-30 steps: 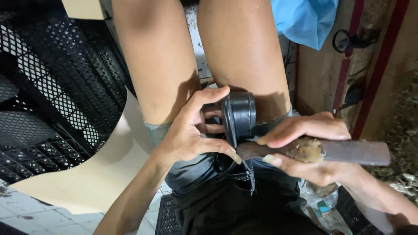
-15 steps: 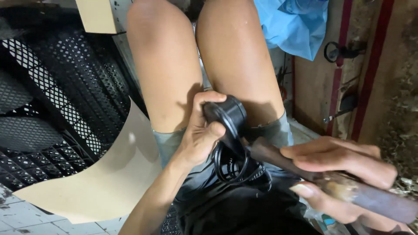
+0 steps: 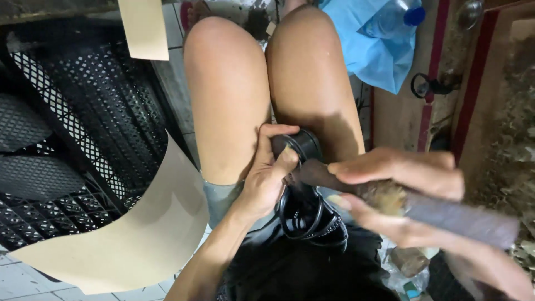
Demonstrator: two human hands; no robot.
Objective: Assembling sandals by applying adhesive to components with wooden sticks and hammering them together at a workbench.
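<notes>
Left hand clamps black round part on the lap, right hand grips a dark tool against it; work looks mid-way, part not freed.

- Black round rubber part: ribbed, cup-shaped, lying between the knees on the lap, gripped by the left hand.
- Long dark tool: rough and worn, angled toward the rubber part, grasped in the right hand.

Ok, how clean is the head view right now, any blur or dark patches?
Head view: the right hand and the dark tool it grips are smeared by motion blur; the left hand on the black round part is sharper; the lap below is deep in shadow; wide-angle bending shows at the edges.
</notes>
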